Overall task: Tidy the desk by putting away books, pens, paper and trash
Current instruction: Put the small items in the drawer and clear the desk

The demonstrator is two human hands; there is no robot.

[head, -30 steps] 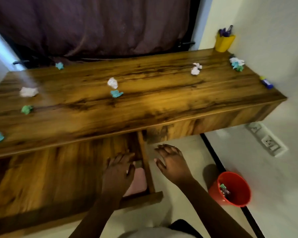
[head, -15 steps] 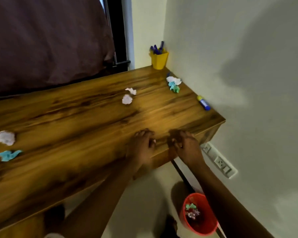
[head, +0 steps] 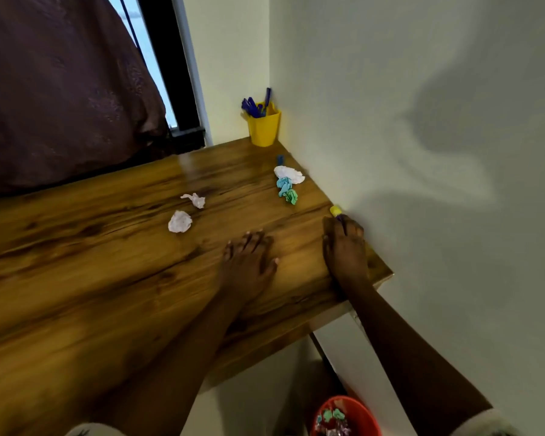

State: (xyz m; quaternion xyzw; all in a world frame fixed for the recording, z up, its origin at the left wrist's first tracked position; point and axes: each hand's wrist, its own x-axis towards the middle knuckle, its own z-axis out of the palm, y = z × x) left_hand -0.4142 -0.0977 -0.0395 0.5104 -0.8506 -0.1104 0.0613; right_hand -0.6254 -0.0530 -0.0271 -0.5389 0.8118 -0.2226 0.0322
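Note:
My right hand lies at the wooden desk's right edge by the wall, its fingertips on the blue body of a marker whose yellow cap sticks out beyond them. My left hand rests flat on the desktop, holding nothing. Two crumpled white paper balls lie left of the hands. Further back near the wall sit a white wad, a teal wad and a green wad. A yellow cup with blue pens stands in the far corner.
A red bin holding crumpled scraps stands on the floor below the desk's right end. A small blue object lies behind the white wad. A dark purple curtain hangs behind the desk, and a pale wall bounds it on the right.
Both hands rose from the drawer under the desk to the desktop. The view swung right, and my right hand slid forward along the wall onto the marker.

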